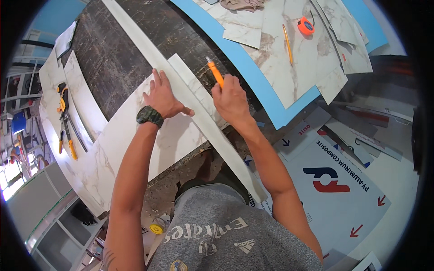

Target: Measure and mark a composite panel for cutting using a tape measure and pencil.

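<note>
My left hand (163, 100) lies on a long off-white straight bar (222, 145), fingers stretched and thumb spread across it. The bar runs diagonally over a white marble-patterned panel (115, 156) and sticks out past the table's near edge. My right hand (232, 103) is closed round an orange cutter knife (216, 72), its pale tip pointing up and away from me. The knife is to the right of the bar, above a narrow marbled strip (192, 81) of panel. Whether the tip touches anything, I cannot tell.
Black-and-yellow pliers-like tools (65, 119) lie on the panel at left. Farther right, marbled sheets on a blue-edged panel (271, 110) carry an orange tape measure (306, 26) and a pencil (287, 45). Large printed boards (334, 158) lie at lower right. The dark worktable (113, 54) is scuffed.
</note>
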{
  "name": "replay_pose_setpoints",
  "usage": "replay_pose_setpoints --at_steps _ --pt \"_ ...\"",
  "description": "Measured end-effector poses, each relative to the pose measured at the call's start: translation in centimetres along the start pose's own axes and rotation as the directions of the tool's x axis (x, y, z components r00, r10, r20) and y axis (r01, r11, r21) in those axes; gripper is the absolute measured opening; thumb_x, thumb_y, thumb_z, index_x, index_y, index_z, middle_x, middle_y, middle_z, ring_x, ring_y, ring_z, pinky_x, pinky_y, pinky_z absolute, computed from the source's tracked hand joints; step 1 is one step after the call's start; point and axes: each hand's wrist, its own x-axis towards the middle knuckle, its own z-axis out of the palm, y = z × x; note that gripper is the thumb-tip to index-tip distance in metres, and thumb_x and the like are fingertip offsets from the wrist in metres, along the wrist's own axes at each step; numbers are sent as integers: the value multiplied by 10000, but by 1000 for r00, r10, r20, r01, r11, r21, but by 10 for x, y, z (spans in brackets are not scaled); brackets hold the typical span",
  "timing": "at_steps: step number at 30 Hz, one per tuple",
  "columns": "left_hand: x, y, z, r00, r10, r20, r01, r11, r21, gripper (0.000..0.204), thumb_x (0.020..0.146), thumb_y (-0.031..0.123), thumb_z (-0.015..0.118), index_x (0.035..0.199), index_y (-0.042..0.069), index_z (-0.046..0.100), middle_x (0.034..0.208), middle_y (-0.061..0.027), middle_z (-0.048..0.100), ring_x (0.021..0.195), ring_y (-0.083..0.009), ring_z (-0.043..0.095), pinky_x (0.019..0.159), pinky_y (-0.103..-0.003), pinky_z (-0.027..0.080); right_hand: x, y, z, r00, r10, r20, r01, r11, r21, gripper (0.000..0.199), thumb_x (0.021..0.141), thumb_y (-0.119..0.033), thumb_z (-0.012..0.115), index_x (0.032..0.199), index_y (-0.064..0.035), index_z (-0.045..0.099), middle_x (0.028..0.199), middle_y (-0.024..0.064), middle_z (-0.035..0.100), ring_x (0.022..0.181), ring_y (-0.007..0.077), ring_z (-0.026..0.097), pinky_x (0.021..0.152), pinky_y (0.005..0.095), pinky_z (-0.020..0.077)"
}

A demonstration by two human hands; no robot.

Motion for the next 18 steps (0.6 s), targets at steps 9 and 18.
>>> replay_pose_setpoints --at_steps 9,18 --pt "-2 6 -5 1000 22 -4 -22 1000 14 1615 394 575 1008 1605 -62 148 1692 -291 88 1511 -456 302 1100 -696 365 17 -36 -4 918 -65 391 -3 985 172 421 996 -145 473 1409 -62 470 859 269 693 764 476 673 685 555 512" --pt "3 1 0 1000 20 9 -20 1000 15 1608 402 556 1012 1602 -64 139 1685 -298 102 1501 -464 316 1094 -699 367 49 -57 15 836 -135 532 70 988 140 534 938 -123 512 1462 -86 415 899 272 712 801 471 710 680 563 543"
